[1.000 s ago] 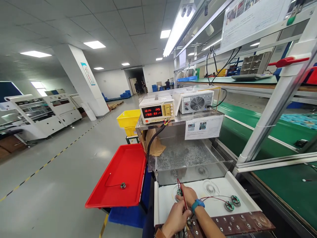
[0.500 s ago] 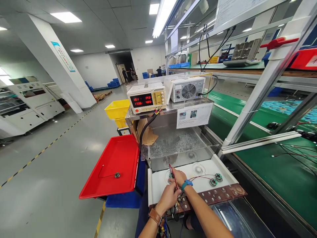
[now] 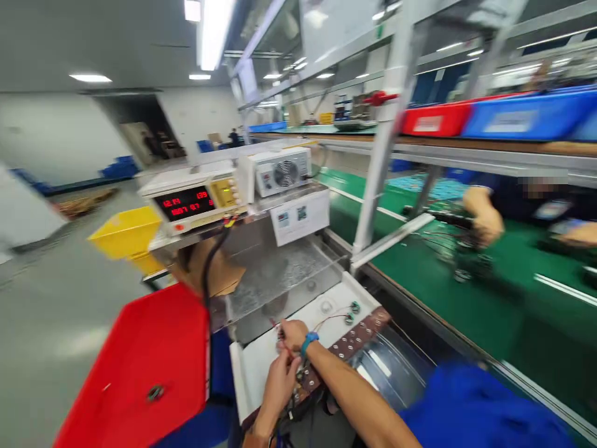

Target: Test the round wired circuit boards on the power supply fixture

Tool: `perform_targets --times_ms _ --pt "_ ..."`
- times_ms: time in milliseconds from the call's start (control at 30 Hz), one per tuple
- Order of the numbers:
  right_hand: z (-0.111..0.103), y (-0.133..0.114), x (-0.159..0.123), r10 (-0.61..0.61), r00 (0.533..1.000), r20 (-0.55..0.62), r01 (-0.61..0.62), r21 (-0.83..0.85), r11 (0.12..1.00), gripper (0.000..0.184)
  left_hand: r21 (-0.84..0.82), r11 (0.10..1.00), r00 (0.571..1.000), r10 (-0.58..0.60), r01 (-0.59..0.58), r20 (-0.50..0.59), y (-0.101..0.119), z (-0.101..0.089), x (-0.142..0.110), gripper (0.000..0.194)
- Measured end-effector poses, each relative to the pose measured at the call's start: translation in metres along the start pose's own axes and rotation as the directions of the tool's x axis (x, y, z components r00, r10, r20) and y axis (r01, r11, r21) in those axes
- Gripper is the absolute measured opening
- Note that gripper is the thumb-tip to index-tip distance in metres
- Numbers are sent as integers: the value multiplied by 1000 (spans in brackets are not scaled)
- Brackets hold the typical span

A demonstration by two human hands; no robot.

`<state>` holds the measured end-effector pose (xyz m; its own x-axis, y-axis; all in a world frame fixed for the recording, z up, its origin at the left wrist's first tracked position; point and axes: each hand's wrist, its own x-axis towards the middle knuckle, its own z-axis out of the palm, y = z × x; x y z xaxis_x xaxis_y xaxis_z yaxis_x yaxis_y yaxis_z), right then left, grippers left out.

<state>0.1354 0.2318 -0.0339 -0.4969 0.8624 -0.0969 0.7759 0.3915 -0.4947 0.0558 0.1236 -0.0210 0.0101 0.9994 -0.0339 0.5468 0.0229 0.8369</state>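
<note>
My right hand [image 3: 295, 336], with a blue band at its wrist, closes around a small round circuit board [image 3: 280, 333] over the white tray [image 3: 254, 367]. Only a dark bit of that board shows between the fingers. Just below, my left hand [image 3: 278, 381] pinches a thin red wire [image 3: 290, 353], blurred by motion. Both hands are close to a brown strip [image 3: 354, 341] with metal studs along the tray's near edge. Two more round green boards [image 3: 352, 313] with red wires lie at the tray's right end.
A power supply [image 3: 186, 202] with red digits stands on the metal shelf behind, beside a second unit with a fan [image 3: 285, 174]. At left, a red tray [image 3: 140, 348] holds one round board [image 3: 155, 392]. Across the green conveyor [image 3: 420, 298], a co-worker's hand [image 3: 487, 218] handles dark parts.
The view has swung right, bringing the co-worker's hands and blue bins into sight. My hands stay together over the white tray, with little change in grip. The power supply's digits differ.
</note>
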Motion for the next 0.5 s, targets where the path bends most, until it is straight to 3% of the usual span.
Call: perform_targets --times_ms 67,133,233,333,400,433,500 --pt "-8 5 2 76 977 -197 -36 202 979 35 -16 1000 998 26 -27 -55 -7 2 3 33" --pt "-27 23 -1 242 879 -411 -22 473 881 36 -34 998 994 44 -48 -95 -13 2 7 38" --pt "-83 76 -32 514 614 -600 116 712 693 40 -65 998 990 -12 3 -137 -14 2 9 47" --pt "-155 157 -93 697 281 -659 166 749 642 44 -129 991 989 -46 28 -142 -7 2 8 60" --pt "-196 216 -140 782 90 -616 45 787 615 43 -149 988 992 -60 42 -115 -3 2 8 63" --pt "-212 243 -163 815 3 -580 -78 812 579 41 -141 988 993 -73 59 -97 -1 1 9 63" --pt "-233 288 -201 847 -116 -519 -348 820 454 41 -101 990 993 -103 96 -61 2 0 11 61"
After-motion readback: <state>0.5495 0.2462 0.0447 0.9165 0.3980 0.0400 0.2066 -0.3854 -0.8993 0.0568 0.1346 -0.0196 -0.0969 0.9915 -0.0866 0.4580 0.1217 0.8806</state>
